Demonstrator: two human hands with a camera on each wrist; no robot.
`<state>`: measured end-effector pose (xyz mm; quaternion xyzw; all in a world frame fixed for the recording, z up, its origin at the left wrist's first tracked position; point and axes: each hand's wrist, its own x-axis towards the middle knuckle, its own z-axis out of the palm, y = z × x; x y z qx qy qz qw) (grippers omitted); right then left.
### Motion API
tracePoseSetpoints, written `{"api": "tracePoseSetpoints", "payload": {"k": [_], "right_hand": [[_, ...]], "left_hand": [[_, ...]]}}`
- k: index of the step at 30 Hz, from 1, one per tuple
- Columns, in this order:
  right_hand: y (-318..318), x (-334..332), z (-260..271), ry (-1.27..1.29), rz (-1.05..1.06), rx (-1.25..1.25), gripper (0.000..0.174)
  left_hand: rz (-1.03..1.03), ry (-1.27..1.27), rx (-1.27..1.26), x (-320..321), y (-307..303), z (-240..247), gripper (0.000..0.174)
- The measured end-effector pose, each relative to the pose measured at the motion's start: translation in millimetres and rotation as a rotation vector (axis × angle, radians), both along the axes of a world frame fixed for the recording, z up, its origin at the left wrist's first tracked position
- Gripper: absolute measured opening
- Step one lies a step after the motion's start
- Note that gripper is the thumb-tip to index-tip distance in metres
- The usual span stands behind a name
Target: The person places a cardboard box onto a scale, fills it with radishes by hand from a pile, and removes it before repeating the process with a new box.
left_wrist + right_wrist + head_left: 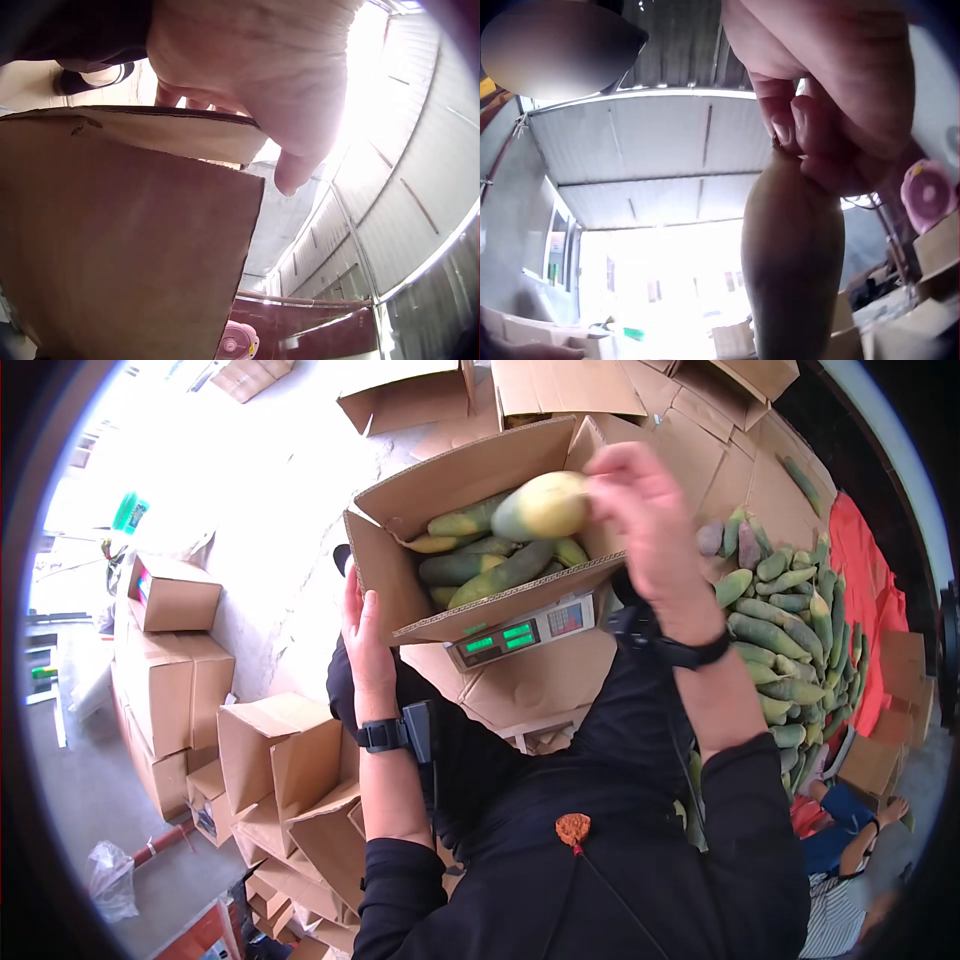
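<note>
My right hand (645,520) pinches the narrow pale end of a green radish (545,507). In the head view the radish is above a cardboard box (400,575); in the right wrist view the radish (791,262) hangs from the curled fingertips. Several more green radishes (505,575) lie inside the box. My left hand (370,645) rests against the box's near left corner; its thumb and fingers look straight, and the left wrist view has the fingers partly hidden behind the cardboard edge. Under the box, a scale (525,635) shows lit green digits.
A large pile of green radishes (790,625) lies on the right beside a red cloth (870,600). Cardboard boxes (165,685) stack up on the left, and open boxes (405,400) stand beyond. Another person's arm (860,840) shows at lower right.
</note>
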<state>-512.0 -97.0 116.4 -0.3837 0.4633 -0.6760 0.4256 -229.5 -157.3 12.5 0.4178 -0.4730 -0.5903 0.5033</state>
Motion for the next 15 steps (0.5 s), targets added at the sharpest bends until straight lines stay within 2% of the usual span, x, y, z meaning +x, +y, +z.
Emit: {"api": "tracePoseSetpoints", "payload": {"k": [2, 3, 4, 6, 9, 10, 12, 15], "right_hand": [[-21.1, 29.6, -32.0, 0.108, 0.145, 0.071, 0.012], [-26.1, 30.1, -43.2, 0.311, 0.174, 0.138, 0.017], [-30.2, 26.9, -64.2, 0.578, 0.118, 0.128, 0.027], [-21.0, 15.7, -70.1, 0.977, 0.005, 0.097, 0.032], [1.2, -12.6, -40.0, 0.7, 0.071, 0.198, 0.022], [12.4, -26.0, -27.2, 0.676, 0.09, 0.322, 0.023], [30.3, -54.8, -29.0, 0.613, -0.005, 0.212, 0.024], [61.2, -91.7, -19.9, 0.479, -0.128, 0.31, 0.023]], "left_hand": [[0.004, 0.012, -0.006, -0.6, 0.9, 0.3, 0.049], [0.004, 0.009, 0.001, 0.0, 1.5, 0.3, 0.049], [0.007, 0.021, 0.012, 0.5, 1.9, 0.4, 0.05], [0.009, 0.034, 0.026, 0.6, 0.4, 1.0, 0.051], [0.002, 0.049, 0.028, 0.2, 0.1, -0.6, 0.051], [0.005, 0.023, 0.016, 1.0, -0.5, -1.3, 0.051], [0.008, -0.002, 0.007, -1.5, 0.2, -0.7, 0.051], [0.032, -0.01, 0.002, -2.3, 0.4, 0.5, 0.049]]}}
